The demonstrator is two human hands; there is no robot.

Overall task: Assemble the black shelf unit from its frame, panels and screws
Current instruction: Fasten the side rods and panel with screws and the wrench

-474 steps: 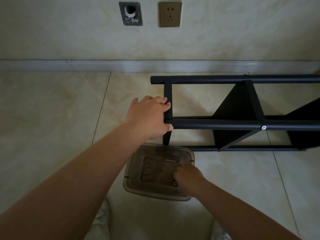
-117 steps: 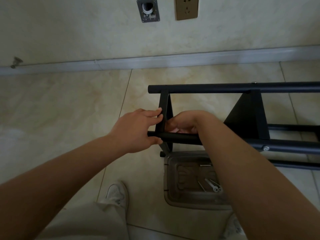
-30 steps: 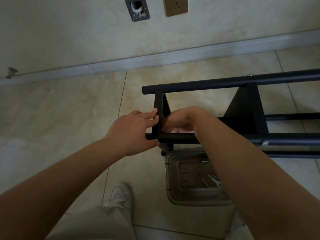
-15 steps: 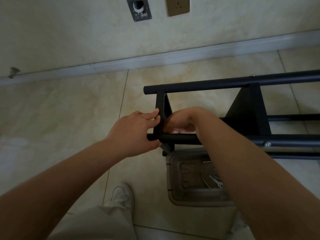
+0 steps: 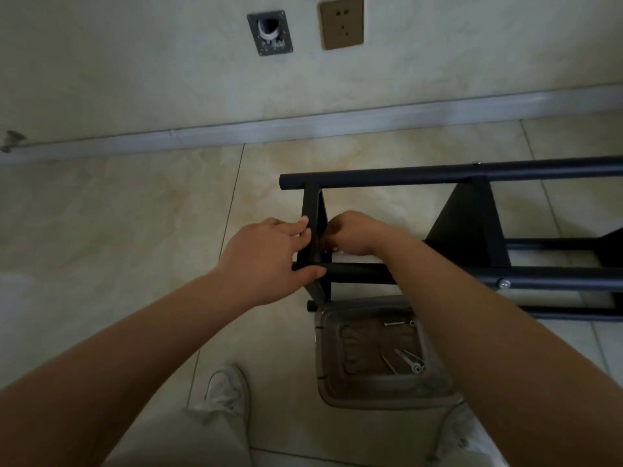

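Note:
The black shelf unit (image 5: 465,176) lies on its side on the tiled floor, round tubes running to the right. My left hand (image 5: 266,257) grips its end panel (image 5: 312,210) and the near tube (image 5: 357,272), fingers on the panel's outer face and thumb on the tube. Just inside that panel my right hand (image 5: 350,232) has its fingers curled at the corner joint; what they pinch is hidden. A second black panel (image 5: 468,227) stands further right. One screw head (image 5: 504,283) shows on the near tube.
A clear plastic tray (image 5: 340,392) with several screws (image 5: 409,360) sits on the floor under my right forearm. My white shoes (image 5: 226,389) are at the bottom. A wall with a socket (image 5: 341,22) and a skirting board (image 5: 303,128) stands close behind the frame.
Almost nothing has shifted in the last second: both hands stay at the end panel's corner. Much earlier my right hand was in the screw tray.

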